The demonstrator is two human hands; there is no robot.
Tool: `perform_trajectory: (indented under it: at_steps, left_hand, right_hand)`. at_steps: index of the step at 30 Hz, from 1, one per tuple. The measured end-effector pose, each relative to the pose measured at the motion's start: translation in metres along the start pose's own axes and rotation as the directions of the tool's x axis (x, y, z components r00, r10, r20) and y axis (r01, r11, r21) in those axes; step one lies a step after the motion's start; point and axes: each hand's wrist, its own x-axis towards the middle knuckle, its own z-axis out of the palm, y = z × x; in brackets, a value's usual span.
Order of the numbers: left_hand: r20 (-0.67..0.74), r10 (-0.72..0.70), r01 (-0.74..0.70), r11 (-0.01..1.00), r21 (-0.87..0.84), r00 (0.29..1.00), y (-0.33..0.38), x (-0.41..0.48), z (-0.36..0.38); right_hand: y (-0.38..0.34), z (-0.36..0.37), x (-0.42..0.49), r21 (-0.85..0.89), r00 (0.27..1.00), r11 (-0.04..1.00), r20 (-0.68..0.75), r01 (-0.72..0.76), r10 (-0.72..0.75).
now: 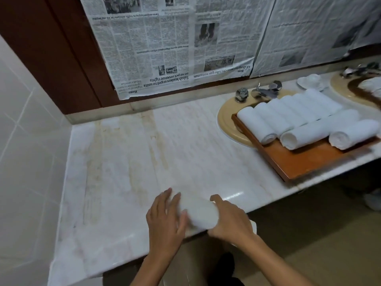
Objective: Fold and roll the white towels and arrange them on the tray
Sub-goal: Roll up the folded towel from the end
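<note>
Both bare hands close together at the near edge of the worktop, set on one rolled towel.
The left hand lies palm down, its fingers straight, pointing away from the body and slightly blurred, thumb against the roll's left end. The right hand shows its back, thumb hooked over the roll's right end, the other fingers hidden. Both forearms are bare and angle in from below.

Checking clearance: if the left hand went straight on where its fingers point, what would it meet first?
Ahead of the left hand the marble countertop looks free; the first thing is probably the newspaper on the wall.
</note>
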Motion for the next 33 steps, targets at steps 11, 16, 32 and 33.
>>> perform_trajectory:
  at_steps: [11, 16, 32, 33]
  left_hand:
    - [0.361, -0.066, 0.100, 0.992, -0.076, 0.930, 0.086, 0.096, 0.104]
    - [0.433, -0.050, 0.037, 0.999, 0.039, 0.900, 0.122, 0.141, 0.156]
    - [0.310, -0.080, -0.001, 0.967, 0.254, 0.947, 0.146, 0.152, 0.186]
    - [0.312, -0.087, 0.007, 0.968, 0.250, 0.946, 0.146, 0.153, 0.186]
  right_hand:
    - [0.134, -0.120, 0.010, 0.826, 0.871, 0.561, -0.237, -0.053, 0.431]
    - [0.180, -0.156, 0.033, 0.951, 0.702, 0.290, -0.281, 0.110, 0.655]
    - [0.207, -0.197, 0.124, 0.962, 0.418, 0.212, -0.125, -0.170, 0.900]
    - [0.207, -0.194, 0.127, 0.926, 0.414, 0.291, -0.173, -0.242, 0.894]
